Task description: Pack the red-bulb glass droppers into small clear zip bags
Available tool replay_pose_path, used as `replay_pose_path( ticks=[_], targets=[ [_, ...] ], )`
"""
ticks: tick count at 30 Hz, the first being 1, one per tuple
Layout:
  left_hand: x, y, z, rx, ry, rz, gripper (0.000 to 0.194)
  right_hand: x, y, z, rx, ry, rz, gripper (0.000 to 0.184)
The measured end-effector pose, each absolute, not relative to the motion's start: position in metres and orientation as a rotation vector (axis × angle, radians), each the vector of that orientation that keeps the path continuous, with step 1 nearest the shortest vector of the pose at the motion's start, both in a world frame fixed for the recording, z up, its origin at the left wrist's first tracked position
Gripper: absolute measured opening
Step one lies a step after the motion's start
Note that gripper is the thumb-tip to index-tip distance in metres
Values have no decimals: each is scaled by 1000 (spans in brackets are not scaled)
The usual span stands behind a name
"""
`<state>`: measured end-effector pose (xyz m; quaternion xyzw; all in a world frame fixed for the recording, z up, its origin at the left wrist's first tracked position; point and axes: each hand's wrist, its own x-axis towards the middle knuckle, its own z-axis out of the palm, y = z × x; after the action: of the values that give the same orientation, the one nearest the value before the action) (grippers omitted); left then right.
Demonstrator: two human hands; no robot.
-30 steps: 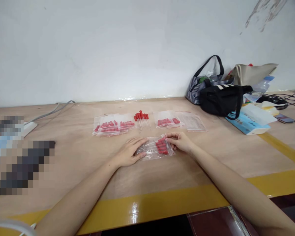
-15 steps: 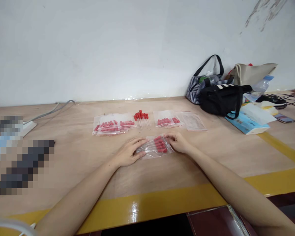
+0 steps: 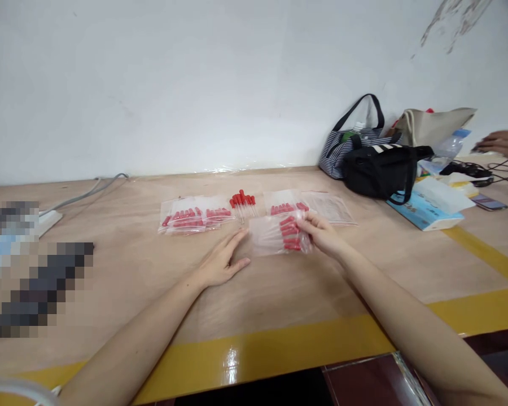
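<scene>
My right hand [image 3: 320, 232] pinches the right edge of a clear zip bag [image 3: 266, 238] holding several red-bulbed droppers [image 3: 291, 232], bulbs toward that hand. The bag is raised off the table and slightly blurred. To its left, my left hand [image 3: 222, 260] rests on the table, open, fingers stretched out and holding nothing. Behind the raised bag, a loose pile of red-bulbed droppers [image 3: 242, 199] lies on the table. Filled zip bags [image 3: 184, 217] overlap to the left of the pile, and another filled bag [image 3: 279, 200] lies to its right, next to flat clear bags [image 3: 332, 208].
At the back right stand a striped bag [image 3: 332, 158], a black bag [image 3: 376, 172] and a blue tissue box [image 3: 425, 211]. A phone [image 3: 490, 202] and black cables lie beyond. Another person's hand [image 3: 503, 145] reaches in at the far right. A power strip [image 3: 51, 221] lies left.
My right hand has lifted the bag of droppers and moved it slightly right and away from me. My left hand has let go of the bag. The other person's hand has come further in.
</scene>
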<state>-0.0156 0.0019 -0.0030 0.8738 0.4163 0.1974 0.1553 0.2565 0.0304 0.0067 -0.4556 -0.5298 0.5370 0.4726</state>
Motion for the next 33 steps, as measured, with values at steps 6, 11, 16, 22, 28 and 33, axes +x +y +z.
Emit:
replay_pose_path(
  ticks=[6,11,16,22,28,33],
  targets=[
    [-14,1,-2,2521,1188,537,53,260,58,17,-1093,-860,1127,13],
    [-14,0,0,2529,1180,536,53,250,75,5,-1152,-833,1269,13],
    [-14,1,-2,2535,1200,522,53,288,77,3,-1758,-1275,664,22],
    [-15,2,-4,2541,1236,491,52,334,82,-7,-2200,-1535,63,33],
    [-15,2,-4,2543,1263,465,51,334,88,-16,-2339,-1515,223,26],
    [-14,2,-4,2548,1243,474,50,330,84,-20,-2335,-1490,16,37]
  ],
)
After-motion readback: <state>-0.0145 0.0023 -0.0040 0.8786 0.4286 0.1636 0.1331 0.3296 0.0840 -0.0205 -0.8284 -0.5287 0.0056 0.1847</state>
